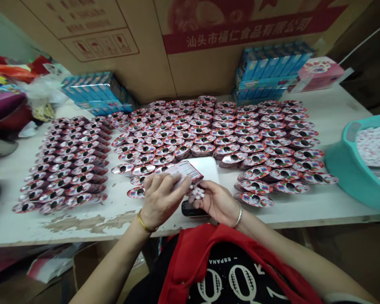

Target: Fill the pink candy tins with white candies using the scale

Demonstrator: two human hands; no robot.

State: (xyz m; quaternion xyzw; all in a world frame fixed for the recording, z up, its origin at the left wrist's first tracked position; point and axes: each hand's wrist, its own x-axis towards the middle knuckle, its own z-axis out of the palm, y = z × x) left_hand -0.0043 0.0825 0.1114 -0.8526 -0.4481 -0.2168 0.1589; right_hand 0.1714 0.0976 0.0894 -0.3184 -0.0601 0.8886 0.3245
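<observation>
My left hand grips a printed pouch, which is tilted with its open end toward my right hand. My right hand is cupped under that end, its fingers curled round a small heap of white candies. Below the hands lies a white scale, its dark display partly covered by my right hand. Rows of upright pouches with round dark openings stand behind and on both sides of the hands.
A turquoise tub of small wrapped pieces stands at the right. Blue boxes and a pink box sit at the back before large cartons. More pouches fill the left of the white table. Plastic bags lie far left.
</observation>
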